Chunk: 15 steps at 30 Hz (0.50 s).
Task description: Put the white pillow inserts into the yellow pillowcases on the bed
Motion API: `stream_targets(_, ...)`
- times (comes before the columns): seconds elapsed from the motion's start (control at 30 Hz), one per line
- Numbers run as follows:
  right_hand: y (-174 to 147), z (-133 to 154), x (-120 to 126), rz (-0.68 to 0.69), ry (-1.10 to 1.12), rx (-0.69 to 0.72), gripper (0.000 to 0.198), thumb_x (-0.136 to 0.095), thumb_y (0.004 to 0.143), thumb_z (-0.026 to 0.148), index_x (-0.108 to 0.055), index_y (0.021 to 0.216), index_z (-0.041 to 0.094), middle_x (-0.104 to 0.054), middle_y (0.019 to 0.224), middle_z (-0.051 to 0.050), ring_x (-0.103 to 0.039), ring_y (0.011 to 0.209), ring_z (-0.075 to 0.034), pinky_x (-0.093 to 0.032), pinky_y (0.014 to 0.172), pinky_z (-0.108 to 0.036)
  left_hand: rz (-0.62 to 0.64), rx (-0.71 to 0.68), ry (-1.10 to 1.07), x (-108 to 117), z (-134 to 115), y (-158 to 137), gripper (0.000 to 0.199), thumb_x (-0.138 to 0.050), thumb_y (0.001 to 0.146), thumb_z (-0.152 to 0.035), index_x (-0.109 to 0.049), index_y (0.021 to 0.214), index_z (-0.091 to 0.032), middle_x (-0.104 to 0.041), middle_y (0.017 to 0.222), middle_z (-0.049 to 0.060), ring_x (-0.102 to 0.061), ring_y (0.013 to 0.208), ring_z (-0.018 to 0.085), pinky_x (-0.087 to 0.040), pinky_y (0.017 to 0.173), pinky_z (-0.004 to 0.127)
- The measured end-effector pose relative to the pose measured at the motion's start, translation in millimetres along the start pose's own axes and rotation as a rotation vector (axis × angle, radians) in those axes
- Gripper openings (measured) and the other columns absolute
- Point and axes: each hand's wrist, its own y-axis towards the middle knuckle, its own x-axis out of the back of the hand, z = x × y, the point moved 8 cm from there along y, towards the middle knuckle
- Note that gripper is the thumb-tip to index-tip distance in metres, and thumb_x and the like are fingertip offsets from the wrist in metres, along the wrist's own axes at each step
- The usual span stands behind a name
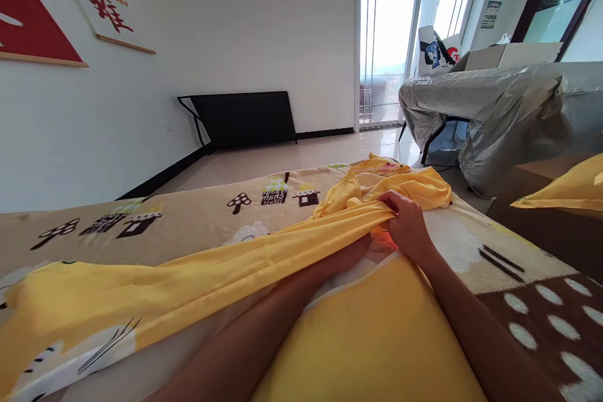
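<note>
A long yellow printed fabric cover [264, 251] is gathered into folds across the bed, with a white, black-striped print at its near left end. Its bunched far part [409, 185] lies near the bed's far edge. My right hand [404, 223] is closed, thumb and fingers pinching the cover's gathered edge. My left hand [362, 246] reaches under the folds from the left; its fingers are hidden behind the cloth. Between my forearms is a smooth yellow surface [372, 333] with a pale upper edge; I cannot tell what it belongs to.
A beige and brown patterned blanket [198, 220] covers the bed under the cloth. At right, another yellow cloth piece [570, 185] rests on a brown box [541, 169]. Beyond stand a table under silver sheeting [490, 94] and a black folded frame [245, 118] against the wall.
</note>
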Motion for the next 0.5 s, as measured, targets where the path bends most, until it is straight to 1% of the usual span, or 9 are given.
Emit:
stream_targets(0.07,-0.4,0.5,-1.1,0.008,0.011,-0.011,0.029,-0.04,0.054,0.013,-0.055,0.078,0.019,-0.064,0.073,0.0,-0.058,0.068,-0.016,-0.042,0.063,-0.024,0.019,0.007,-0.025,-0.3,2.9,0.0,0.026,-0.036,0.085,-0.026,-0.052,0.105,-0.021,-0.063,0.106,0.002,-0.057,0.094,0.014,-0.046,0.095,0.031)
stream_targets(0.13,-0.8,1.6,-2.2,0.015,0.014,-0.011,0.027,-0.039,0.055,0.014,-0.053,0.078,0.02,-0.061,0.072,0.001,-0.055,0.066,-0.016,-0.04,0.061,-0.024,0.028,0.015,-0.022,-0.9,6.7,-0.6,0.025,-0.04,0.083,-0.024,-0.054,0.104,-0.022,-0.064,0.104,0.001,-0.057,0.095,0.014,-0.044,0.098,0.031)
stream_targets(0.23,-0.9,1.5,-5.5,0.042,0.029,0.002,0.026,-0.037,0.056,0.015,-0.05,0.078,0.02,-0.058,0.071,0.001,-0.051,0.066,-0.015,-0.037,0.06,-0.024,0.0,0.054,0.019,-0.6,14.2,-1.3,0.028,-0.042,0.083,-0.025,-0.055,0.108,-0.022,-0.063,0.109,0.003,-0.054,0.106,0.019,-0.037,0.105,0.041)
stream_targets(0.33,0.1,-1.4,-9.8,0.095,0.06,0.008,0.027,-0.038,0.055,0.015,-0.051,0.079,0.02,-0.056,0.072,0.002,-0.049,0.067,-0.014,-0.036,0.061,-0.024,-0.015,0.082,0.046,-2.7,18.4,-0.6,0.035,-0.043,0.083,-0.027,-0.053,0.115,-0.02,-0.059,0.12,0.008,-0.049,0.115,0.024,-0.031,0.109,0.049)
stream_targets(0.43,0.7,-4.0,-13.7,0.169,0.068,-0.011,0.025,-0.045,0.057,0.017,-0.054,0.08,0.019,-0.049,0.066,0.004,-0.044,0.062,-0.013,-0.034,0.058,-0.023,-0.01,0.059,0.02,-8.1,18.9,3.3,0.04,-0.041,0.084,-0.026,-0.049,0.123,-0.017,-0.051,0.135,0.012,-0.043,0.126,0.025,-0.025,0.113,0.047)
stream_targets(0.5,0.0,-3.5,-16.8,0.233,0.073,-0.018,0.028,-0.05,0.057,0.018,-0.057,0.084,0.019,-0.048,0.065,0.005,-0.042,0.06,-0.012,-0.032,0.055,-0.022,-0.003,0.029,-0.026,-13.2,20.2,7.0,0.041,-0.039,0.085,-0.024,-0.048,0.124,-0.016,-0.05,0.136,0.011,-0.044,0.126,0.023,-0.027,0.114,0.041)
